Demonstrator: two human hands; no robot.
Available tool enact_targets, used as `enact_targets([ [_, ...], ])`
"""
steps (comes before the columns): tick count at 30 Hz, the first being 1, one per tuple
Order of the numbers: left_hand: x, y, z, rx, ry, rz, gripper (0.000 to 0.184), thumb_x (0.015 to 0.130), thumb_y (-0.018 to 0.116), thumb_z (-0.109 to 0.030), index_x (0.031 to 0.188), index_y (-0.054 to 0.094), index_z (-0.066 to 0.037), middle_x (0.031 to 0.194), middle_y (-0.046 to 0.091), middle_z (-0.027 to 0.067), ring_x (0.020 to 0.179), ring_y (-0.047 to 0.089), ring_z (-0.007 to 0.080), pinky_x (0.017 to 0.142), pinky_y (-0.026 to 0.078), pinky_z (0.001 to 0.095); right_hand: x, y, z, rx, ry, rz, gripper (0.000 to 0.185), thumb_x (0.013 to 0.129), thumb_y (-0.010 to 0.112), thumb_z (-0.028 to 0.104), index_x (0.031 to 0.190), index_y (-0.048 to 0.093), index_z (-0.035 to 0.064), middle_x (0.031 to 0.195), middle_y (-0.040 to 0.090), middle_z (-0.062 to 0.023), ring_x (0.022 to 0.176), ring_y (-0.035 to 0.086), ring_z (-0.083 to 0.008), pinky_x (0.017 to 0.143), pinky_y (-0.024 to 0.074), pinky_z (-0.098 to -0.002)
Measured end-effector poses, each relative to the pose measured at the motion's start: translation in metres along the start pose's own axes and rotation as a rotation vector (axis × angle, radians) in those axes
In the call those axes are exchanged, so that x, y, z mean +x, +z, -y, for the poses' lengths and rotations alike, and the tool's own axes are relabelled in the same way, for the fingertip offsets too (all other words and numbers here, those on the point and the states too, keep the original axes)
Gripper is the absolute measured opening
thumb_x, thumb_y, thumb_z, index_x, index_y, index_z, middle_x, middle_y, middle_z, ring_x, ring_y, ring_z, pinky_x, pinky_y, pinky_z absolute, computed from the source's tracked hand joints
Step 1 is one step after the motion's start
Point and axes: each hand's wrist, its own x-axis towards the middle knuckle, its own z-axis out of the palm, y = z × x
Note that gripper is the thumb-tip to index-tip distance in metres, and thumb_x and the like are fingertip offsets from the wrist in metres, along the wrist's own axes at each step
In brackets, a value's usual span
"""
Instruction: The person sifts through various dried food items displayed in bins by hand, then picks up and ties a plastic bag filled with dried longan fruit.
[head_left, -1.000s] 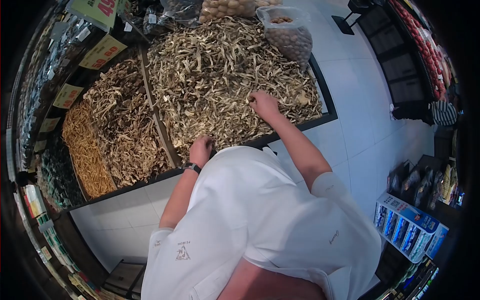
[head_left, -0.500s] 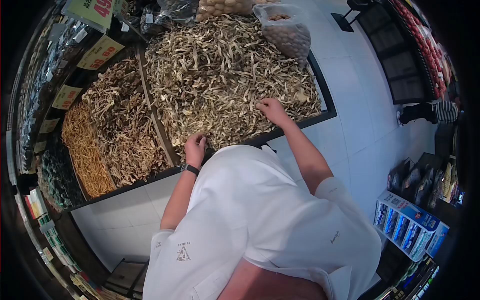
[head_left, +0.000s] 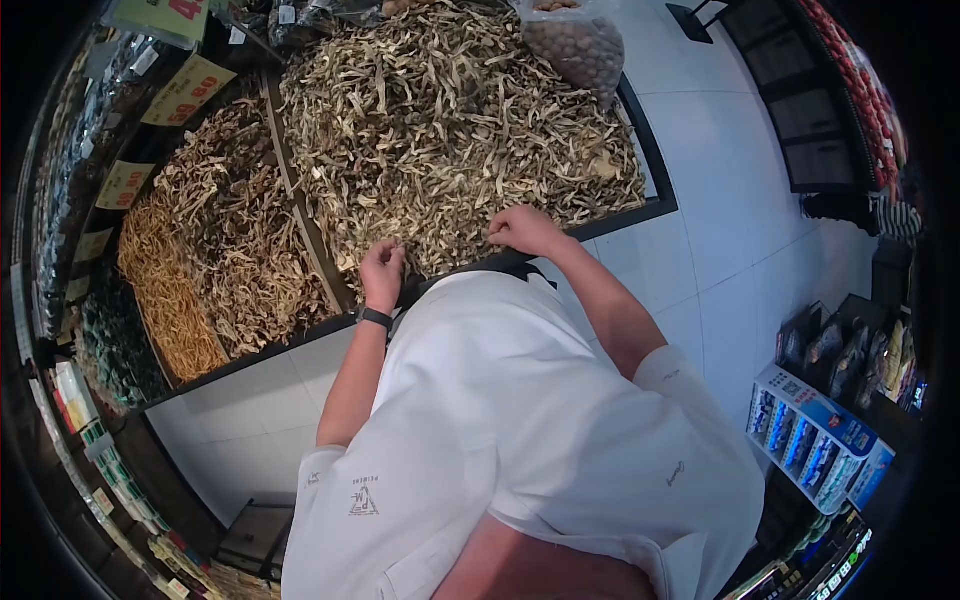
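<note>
A wide heap of dried, curled brown-and-cream strips [head_left: 430,130], looking like dried mushroom slices, fills the large bin before me. At the heap's near edge, beside the wooden divider, is my left hand [head_left: 382,275], its fingers curled and thumb pressed in. My right hand [head_left: 530,231] is over the near part of the same heap, fingertips pinched together and pointing left. What either hand has between its fingers is too small to make out. A dark band [head_left: 374,317] circles my left wrist.
A wooden divider [head_left: 297,195] separates darker dried strips [head_left: 245,250] and thin orange-yellow strands [head_left: 165,285] on the left. Price signs [head_left: 190,90] stand above them. A clear bag of round brown items [head_left: 575,50] rests at the bin's far right corner. A person in stripes [head_left: 895,218] is far right.
My right hand has moved left and slightly nearer to me, closer to my left hand. My left hand has risen a little along the heap's edge. The view has shifted slightly.
</note>
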Motion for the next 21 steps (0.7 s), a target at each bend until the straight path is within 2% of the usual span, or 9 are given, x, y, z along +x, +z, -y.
enact_targets([
  [2, -0.001, -0.001, 0.004, -0.041, -0.032, -0.007, 0.017, 0.095, 0.071, -0.007, 0.110, 0.068, 0.002, 0.086, 0.067, 0.0002, 0.075, 0.060, 0.0069, 0.065, 0.049, 0.0229, 0.000, 0.004, -0.001, -0.148, 0.019, -0.034, 0.021, 0.087, 0.070, 0.028, 0.101, 0.077, 0.0137, 0.096, 0.076, -0.0105, 0.093, 0.071, -0.0310, 0.084, 0.0546, -0.0438],
  [6, -0.005, -0.001, -0.006, -0.166, -0.110, -0.035, 0.019, 0.095, 0.071, -0.006, 0.112, 0.067, 0.002, 0.087, 0.067, -0.0004, 0.075, 0.060, 0.0065, 0.066, 0.050, 0.0227, -0.008, 0.000, 0.010, -0.243, 0.023, -0.099, 0.021, 0.089, 0.070, 0.028, 0.103, 0.078, 0.0144, 0.096, 0.076, -0.0098, 0.089, 0.071, -0.0304, 0.082, 0.0554, -0.0428],
  [8, -0.005, -0.001, -0.010, -0.186, -0.122, -0.068, 0.019, 0.095, 0.071, -0.006, 0.112, 0.067, 0.002, 0.088, 0.067, -0.0003, 0.076, 0.060, 0.0066, 0.067, 0.051, 0.0231, -0.013, -0.002, 0.015, -0.204, 0.032, -0.120, 0.021, 0.091, 0.062, 0.028, 0.100, 0.076, 0.0147, 0.099, 0.075, -0.0097, 0.097, 0.070, -0.0335, 0.084, 0.0539, -0.0469],
  [11, -0.004, -0.003, -0.018, -0.272, -0.186, -0.106, 0.021, 0.096, 0.072, -0.007, 0.114, 0.067, 0.002, 0.092, 0.068, 0.0007, 0.078, 0.061, 0.0071, 0.069, 0.053, 0.0238, -0.015, 0.005, 0.007, -0.161, -0.059, -0.183, 0.021, 0.092, 0.062, 0.028, 0.101, 0.076, 0.0143, 0.101, 0.074, -0.0086, 0.098, 0.069, -0.0325, 0.084, 0.0541, -0.0459],
  [13, -0.004, -0.006, -0.022, -0.439, -0.252, -0.043, 0.024, 0.096, 0.073, -0.009, 0.117, 0.067, 0.002, 0.096, 0.069, 0.0019, 0.081, 0.063, 0.0081, 0.072, 0.054, 0.0243, -0.017, 0.008, 0.009, -0.143, -0.082, -0.192, 0.021, 0.093, 0.062, 0.027, 0.101, 0.076, 0.0139, 0.102, 0.074, -0.0083, 0.098, 0.069, -0.0321, 0.084, 0.0542, -0.0452],
  [16, -0.001, -0.006, -0.027, -0.489, -0.281, -0.062, 0.025, 0.096, 0.072, -0.011, 0.117, 0.067, 0.001, 0.095, 0.069, 0.0016, 0.080, 0.064, 0.0089, 0.072, 0.055, 0.0245, -0.019, 0.013, 0.009, -0.122, -0.105, -0.209, 0.021, 0.094, 0.062, 0.027, 0.102, 0.076, 0.0126, 0.103, 0.074, -0.0075, 0.097, 0.069, -0.0314, 0.084, 0.0546, -0.0436],
  [18, -0.001, -0.007, -0.030, -0.481, -0.294, -0.071, 0.026, 0.097, 0.071, -0.011, 0.119, 0.066, 0.002, 0.098, 0.069, 0.0020, 0.082, 0.064, 0.0095, 0.075, 0.055, 0.0248, -0.019, 0.016, 0.010, -0.102, -0.151, -0.295, 0.018, 0.094, 0.066, 0.024, 0.099, 0.076, 0.0101, 0.095, 0.074, -0.0081, 0.087, 0.070, -0.0299, 0.078, 0.0551, -0.0406],
  [21, -0.002, -0.011, -0.036, -0.529, -0.339, -0.058, 0.029, 0.097, 0.071, -0.011, 0.122, 0.064, 0.002, 0.103, 0.069, 0.0034, 0.087, 0.065, 0.0102, 0.077, 0.057, 0.0255, -0.020, 0.015, 0.013, -0.086, -0.125, -0.253, 0.020, 0.094, 0.063, 0.027, 0.101, 0.076, 0.0127, 0.100, 0.073, -0.0077, 0.094, 0.070, -0.0316, 0.083, 0.0549, -0.0435],
])
